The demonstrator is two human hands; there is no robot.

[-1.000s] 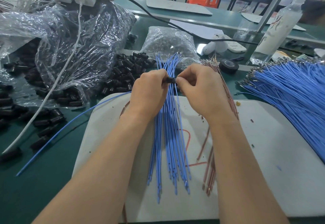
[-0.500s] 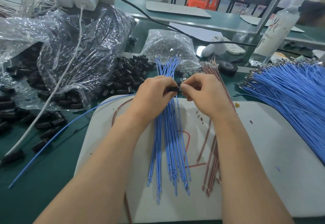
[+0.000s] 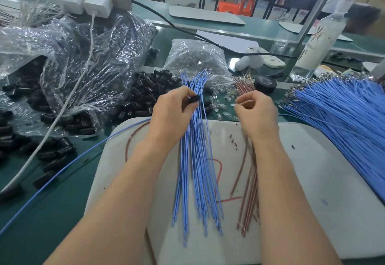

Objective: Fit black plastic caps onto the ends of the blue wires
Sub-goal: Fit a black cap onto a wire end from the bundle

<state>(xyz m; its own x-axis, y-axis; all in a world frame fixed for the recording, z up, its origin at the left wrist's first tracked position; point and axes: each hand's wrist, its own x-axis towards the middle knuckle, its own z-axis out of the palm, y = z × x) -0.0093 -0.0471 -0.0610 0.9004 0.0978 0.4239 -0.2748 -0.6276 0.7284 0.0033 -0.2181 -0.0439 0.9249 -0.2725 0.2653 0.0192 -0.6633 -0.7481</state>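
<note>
A fan of blue wires (image 3: 198, 171) lies on the white board (image 3: 312, 181) between my forearms. My left hand (image 3: 170, 112) rests on the bundle's upper part and pinches a black plastic cap (image 3: 194, 98) in its fingertips. A single blue wire (image 3: 62, 169) trails from under that hand to the left across the green table. My right hand (image 3: 257, 111) hovers a little to the right, apart from the cap, fingers curled with thumb and forefinger close together; nothing shows plainly between them. Loose black caps (image 3: 148, 96) are heaped just behind my left hand.
A big sheaf of blue wires (image 3: 343, 123) covers the right side. Brown wires (image 3: 248, 171) lie under my right forearm. Behind are a bag of clear parts (image 3: 195, 60), a tape roll (image 3: 265, 83), a bottle (image 3: 318, 41), crumpled plastic with caps (image 3: 83, 56) and a white cable (image 3: 62, 108).
My hands were pressed together at the cap; now they have parted. The left keeps the black cap, and the right has drawn off to the right.
</note>
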